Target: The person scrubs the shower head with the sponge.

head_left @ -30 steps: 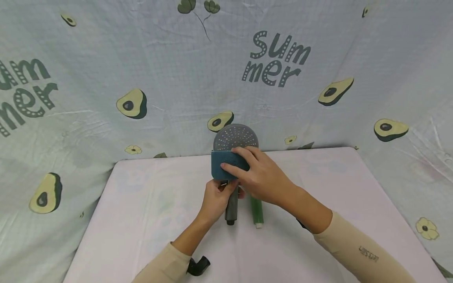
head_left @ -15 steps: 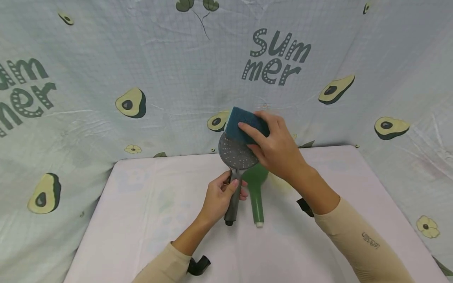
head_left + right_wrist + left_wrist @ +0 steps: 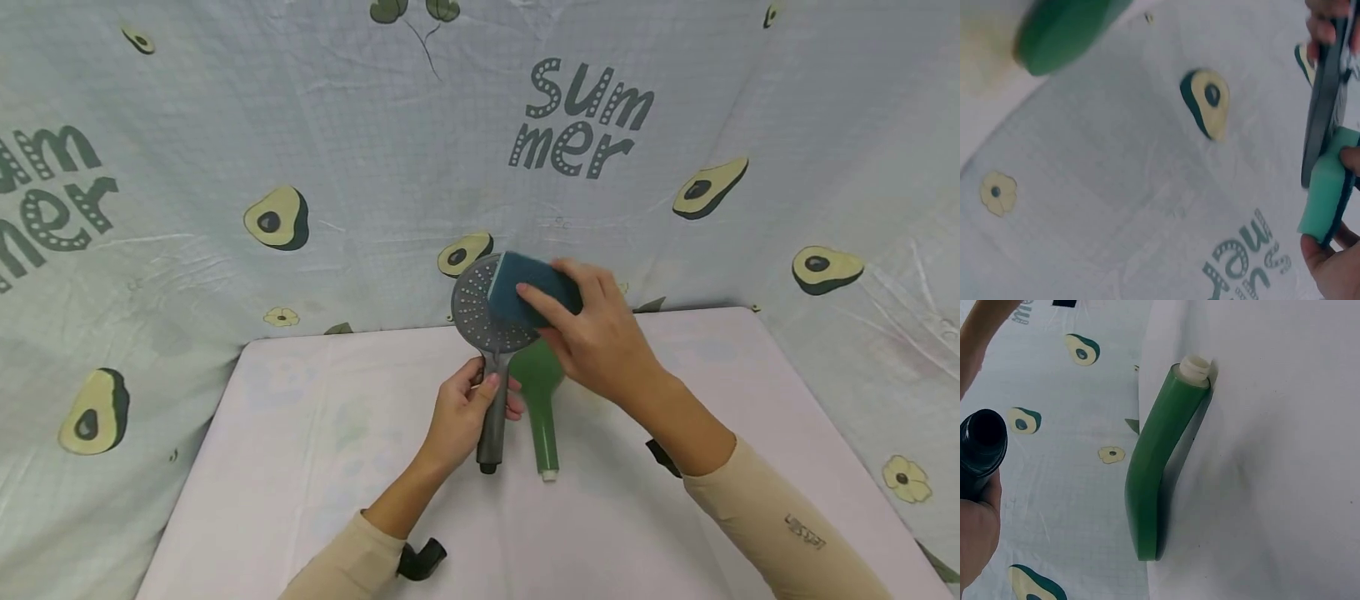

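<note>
A grey shower head (image 3: 474, 308) with a dotted round face is held upright above the table, its handle gripped by the left hand (image 3: 459, 417). The right hand (image 3: 603, 333) pinches a sponge (image 3: 534, 287), dark blue on one side, against the right part of the face. In the right wrist view the sponge's light green side (image 3: 1325, 194) touches the shower head (image 3: 1322, 119), with fingers and thumb of the right hand (image 3: 1338, 269) on its edges. The left wrist view shows the threaded handle end (image 3: 984, 440) and part of the left hand (image 3: 977, 540).
A green shower head (image 3: 545, 417) lies on the pink-white table (image 3: 300, 433), right of the grey one. A black bent piece (image 3: 423, 560) is beside the left sleeve. Another black item (image 3: 663, 457) is partly hidden by the right forearm. Patterned cloth (image 3: 375, 167) hangs behind.
The sponge dropped from over the face's top left and handle joint to the upper right, now slightly lower on the face. The shower head's tilt shifted; the left hand kept its grip.
</note>
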`<state>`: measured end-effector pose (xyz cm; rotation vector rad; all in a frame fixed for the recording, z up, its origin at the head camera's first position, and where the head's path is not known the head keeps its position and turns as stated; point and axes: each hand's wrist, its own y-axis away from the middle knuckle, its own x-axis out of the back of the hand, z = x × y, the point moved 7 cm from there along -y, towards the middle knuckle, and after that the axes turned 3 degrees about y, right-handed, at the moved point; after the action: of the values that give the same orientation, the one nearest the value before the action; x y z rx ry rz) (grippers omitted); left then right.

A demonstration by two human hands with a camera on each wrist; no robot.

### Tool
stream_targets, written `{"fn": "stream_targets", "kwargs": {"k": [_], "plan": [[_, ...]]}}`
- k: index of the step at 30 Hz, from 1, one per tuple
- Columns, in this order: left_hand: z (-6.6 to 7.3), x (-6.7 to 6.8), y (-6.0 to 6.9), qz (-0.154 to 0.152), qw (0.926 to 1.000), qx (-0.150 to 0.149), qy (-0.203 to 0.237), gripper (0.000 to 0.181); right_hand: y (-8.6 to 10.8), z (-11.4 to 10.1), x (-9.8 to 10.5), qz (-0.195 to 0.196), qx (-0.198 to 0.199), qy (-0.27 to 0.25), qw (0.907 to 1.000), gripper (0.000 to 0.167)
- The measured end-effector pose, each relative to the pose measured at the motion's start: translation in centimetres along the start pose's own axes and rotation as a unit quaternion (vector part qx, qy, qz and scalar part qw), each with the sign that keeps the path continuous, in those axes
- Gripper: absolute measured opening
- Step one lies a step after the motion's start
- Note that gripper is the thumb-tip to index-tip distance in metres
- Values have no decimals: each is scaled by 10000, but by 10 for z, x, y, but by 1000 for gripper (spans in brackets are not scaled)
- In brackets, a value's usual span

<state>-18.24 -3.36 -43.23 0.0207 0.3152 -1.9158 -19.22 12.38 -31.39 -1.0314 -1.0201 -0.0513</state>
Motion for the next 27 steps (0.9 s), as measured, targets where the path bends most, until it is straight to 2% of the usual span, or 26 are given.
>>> {"fn": "stream_targets", "kwargs": {"k": [3, 6, 9, 14, 18, 22, 27], "plan": [[1, 0, 1, -4, 10000, -17, 21, 32, -10, 13, 7, 98, -247, 53, 9996, 58], [2, 1, 1, 50, 10000, -9, -16, 32, -12, 13, 8, 154, -287, -17, 9995, 59], [5, 3, 1, 194, 9998, 0, -99, 33, -4, 2, 3, 214, -133, -93, 9996, 59], [10, 7, -4, 506, 9986, -107, -144, 34, 14, -30, -16, 292, 124, -253, 9992, 57], [12, 6, -7, 692, 9976, -94, 34, 38, 24, -47, -25, 451, 237, -393, 9979, 42], [12, 5, -7, 663, 9970, 168, 356, 44, 22, -37, -16, 884, 153, -502, 9947, 35], [9, 4, -5, 514, 9956, 545, 559, 50, 11, -12, -3, 1021, -468, -734, 9910, 57]]}}
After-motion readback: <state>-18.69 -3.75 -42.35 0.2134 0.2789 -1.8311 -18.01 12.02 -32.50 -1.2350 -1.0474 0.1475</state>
